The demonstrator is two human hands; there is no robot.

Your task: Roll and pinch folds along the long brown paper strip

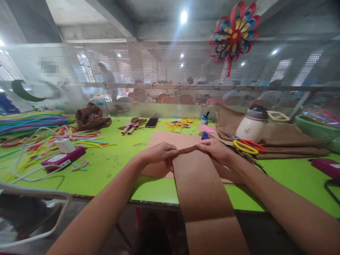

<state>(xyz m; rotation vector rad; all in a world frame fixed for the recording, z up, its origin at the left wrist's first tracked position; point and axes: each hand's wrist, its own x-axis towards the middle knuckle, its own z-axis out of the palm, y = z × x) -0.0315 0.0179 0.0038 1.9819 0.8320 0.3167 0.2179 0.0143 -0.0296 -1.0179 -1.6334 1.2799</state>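
Note:
My left hand (162, 153) pinches the far left corner of a long strip of brown paper (203, 187). At the other corner, my right hand (212, 148) grips the same edge, which is folded or rolled over into a narrow band between the hands. From there the strip runs toward me and hangs over the table's front edge, with a crease across it. Under my hands lies a flat brown sheet (156, 140). Scissors with red and yellow handles (245, 147) lie just beyond my right forearm.
On the green table (106, 184), pipe cleaners (39, 120), a purple power strip (63, 157) and crumpled brown paper (89, 117) sit left. A phone (152, 122), yellow scraps (180, 124) and a blue ink bottle (204, 119) lie behind. Right are a white flask (251, 125) and green basket (316, 131).

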